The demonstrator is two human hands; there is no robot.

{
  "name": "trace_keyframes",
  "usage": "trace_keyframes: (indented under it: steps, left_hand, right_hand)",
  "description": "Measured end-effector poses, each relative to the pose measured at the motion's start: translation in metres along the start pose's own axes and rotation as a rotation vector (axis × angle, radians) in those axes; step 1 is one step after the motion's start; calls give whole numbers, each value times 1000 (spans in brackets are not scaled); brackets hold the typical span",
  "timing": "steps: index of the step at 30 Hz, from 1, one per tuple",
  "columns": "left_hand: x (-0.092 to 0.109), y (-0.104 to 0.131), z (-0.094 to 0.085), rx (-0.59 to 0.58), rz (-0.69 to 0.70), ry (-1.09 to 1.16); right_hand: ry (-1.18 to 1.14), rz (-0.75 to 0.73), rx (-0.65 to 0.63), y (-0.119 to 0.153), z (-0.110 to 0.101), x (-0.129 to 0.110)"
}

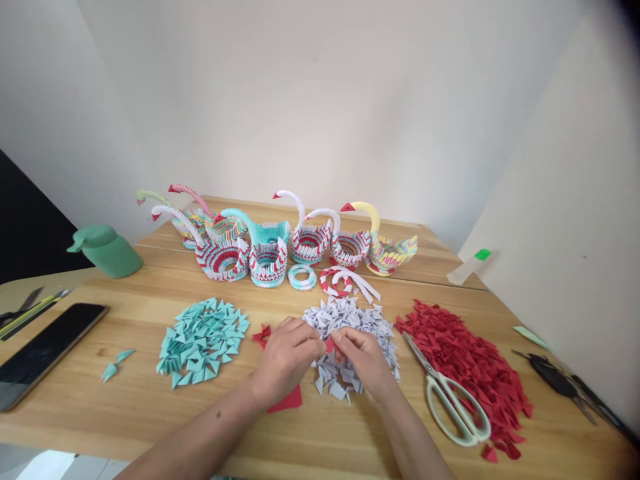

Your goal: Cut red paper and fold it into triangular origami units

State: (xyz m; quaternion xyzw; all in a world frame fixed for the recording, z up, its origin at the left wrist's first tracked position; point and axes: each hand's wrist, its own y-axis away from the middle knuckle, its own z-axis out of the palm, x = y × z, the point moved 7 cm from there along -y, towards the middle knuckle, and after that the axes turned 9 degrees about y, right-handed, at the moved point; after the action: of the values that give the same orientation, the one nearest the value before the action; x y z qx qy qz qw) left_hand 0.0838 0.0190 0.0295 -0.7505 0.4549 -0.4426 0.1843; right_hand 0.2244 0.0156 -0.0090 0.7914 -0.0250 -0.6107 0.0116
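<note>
Over the front of the white paper pile, my left hand [287, 357] and my right hand [364, 363] meet fingertip to fingertip. Both are closed in a pinch on a small piece of red paper [329, 345], mostly hidden by the fingers. Beneath and behind them spreads the heap of white folded paper triangles [373, 327]. A flat red paper sheet [290, 400] lies partly under my left wrist. Just behind my left hand are a few red folded pieces [261, 335].
Turquoise triangles [205, 340] are heaped at left, red triangles [465, 367] at right beside scissors [453, 400]. Several paper swans, one a yellow-necked swan [387, 250], stand behind two paper rings, including a turquoise ring [302, 277]. A phone [50, 350] and green container [107, 252] sit far left.
</note>
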Motion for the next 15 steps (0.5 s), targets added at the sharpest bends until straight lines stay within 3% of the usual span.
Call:
trace_keyframes:
  steps: [7, 15]
  left_hand:
    - [-1, 0, 2, -11, -1, 18]
    - [-12, -5, 5, -77, -200, 181]
  right_hand:
    - [129, -76, -5, 0, 0, -5]
    - [366, -283, 29, 5, -3, -22]
